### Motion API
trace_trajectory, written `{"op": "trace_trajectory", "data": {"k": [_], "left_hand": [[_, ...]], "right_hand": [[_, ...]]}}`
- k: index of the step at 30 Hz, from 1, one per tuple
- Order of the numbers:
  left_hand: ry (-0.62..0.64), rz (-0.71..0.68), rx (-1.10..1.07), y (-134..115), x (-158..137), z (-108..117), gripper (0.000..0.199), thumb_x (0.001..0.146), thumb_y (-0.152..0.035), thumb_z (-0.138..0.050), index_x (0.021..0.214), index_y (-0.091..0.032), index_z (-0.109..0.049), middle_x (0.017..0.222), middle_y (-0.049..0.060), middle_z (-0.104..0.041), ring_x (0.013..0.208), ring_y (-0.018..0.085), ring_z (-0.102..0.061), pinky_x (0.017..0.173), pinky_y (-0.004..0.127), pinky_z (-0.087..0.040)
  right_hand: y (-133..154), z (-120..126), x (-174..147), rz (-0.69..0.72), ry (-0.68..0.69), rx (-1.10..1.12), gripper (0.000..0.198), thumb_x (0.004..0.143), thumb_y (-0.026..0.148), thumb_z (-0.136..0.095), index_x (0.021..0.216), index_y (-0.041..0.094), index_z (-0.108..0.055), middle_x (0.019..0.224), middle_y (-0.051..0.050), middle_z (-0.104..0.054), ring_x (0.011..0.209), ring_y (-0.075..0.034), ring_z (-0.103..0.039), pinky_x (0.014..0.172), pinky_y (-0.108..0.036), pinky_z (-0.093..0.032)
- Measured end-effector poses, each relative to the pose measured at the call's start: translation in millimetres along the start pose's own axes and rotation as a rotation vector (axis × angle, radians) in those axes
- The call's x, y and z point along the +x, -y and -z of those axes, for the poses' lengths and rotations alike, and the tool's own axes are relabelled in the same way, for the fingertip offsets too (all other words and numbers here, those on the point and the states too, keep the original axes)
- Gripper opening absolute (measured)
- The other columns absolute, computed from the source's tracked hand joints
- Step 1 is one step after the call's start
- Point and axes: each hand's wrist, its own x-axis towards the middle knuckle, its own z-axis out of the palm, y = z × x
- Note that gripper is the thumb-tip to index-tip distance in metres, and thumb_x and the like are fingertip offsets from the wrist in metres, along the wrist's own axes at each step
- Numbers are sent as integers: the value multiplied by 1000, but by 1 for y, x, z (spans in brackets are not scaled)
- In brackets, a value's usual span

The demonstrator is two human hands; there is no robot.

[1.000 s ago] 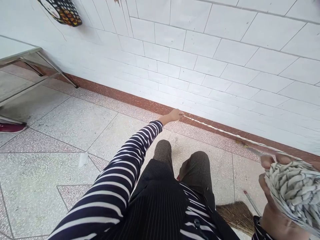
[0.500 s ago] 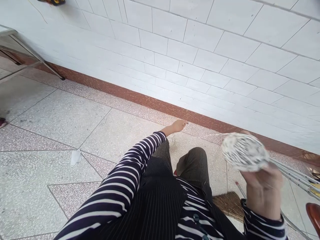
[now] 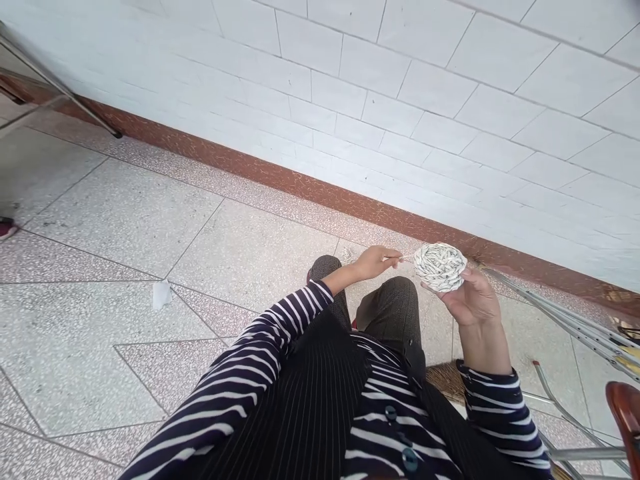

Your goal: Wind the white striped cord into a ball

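Observation:
A round, woven-looking piece of white cord flecked with dark (image 3: 441, 267) is in my right hand (image 3: 473, 297), its fingers and thumb closed on the lower right edge. From its left side a thin strand (image 3: 409, 258) runs to my left hand (image 3: 376, 262), which pinches it between thumb and fingers. Both hands are above my knees, close to each other. A small tangle of pale cord (image 3: 347, 255) lies on the floor beyond my left wrist.
White brick-patterned wall (image 3: 360, 133) rises ahead, with a red-brown skirting (image 3: 240, 159). Crutch-like metal poles (image 3: 555, 310) lie at the right, near a brown wooden chair part (image 3: 623, 420). A broom head (image 3: 443, 381) is by my leg. White paper (image 3: 161, 294) lies on the speckled floor.
My right hand has moved left and slightly up with the round cord piece, closer to my left hand. The left hand has shifted a little right. The strand between them is shorter.

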Motion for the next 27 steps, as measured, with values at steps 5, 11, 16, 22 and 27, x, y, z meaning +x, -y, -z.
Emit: {"op": "trace_trajectory", "data": {"k": [5,11,16,22,27], "left_hand": [[44,117,408,30,-6,42,27,100,-28,-49,98,-20,-75,96,4,-78,91,19,-69,94,31,-47],[-22,263,534,29,1,62,31,100,-27,-52,122,-19,-71,123,10,-74,114,24,-68,108,39,-44],[-8,-38,30,-17,7,1,53,93,-27,-64,145,-17,-56,139,10,-66,127,21,-61,112,33,-44],[-15,6,-142,-37,-5,-40,26,96,-30,-55,93,-15,-77,100,4,-78,99,20,-70,94,29,-51],[117,124,72,-25,-37,-26,33,97,-33,-52,75,-18,-71,79,0,-75,78,15,-67,79,25,-48]], "right_hand": [[18,16,-24,140,-71,-16,66,64,40,-75,129,30,-66,131,-10,-68,130,-38,-58,98,-60,-56],[13,19,-36,161,-3,-50,65,67,47,-74,130,30,-65,135,-10,-65,133,-36,-55,100,-57,-55],[-4,6,-21,27,-30,-81,64,58,33,-82,121,27,-69,130,-9,-68,125,-36,-60,103,-54,-53],[1,4,-16,23,-77,-121,62,60,29,-84,120,29,-68,130,-6,-67,118,-33,-63,97,-49,-56],[-1,25,-7,218,-190,-262,57,66,38,-83,120,29,-66,125,-7,-64,112,-29,-62,90,-46,-55]]}}
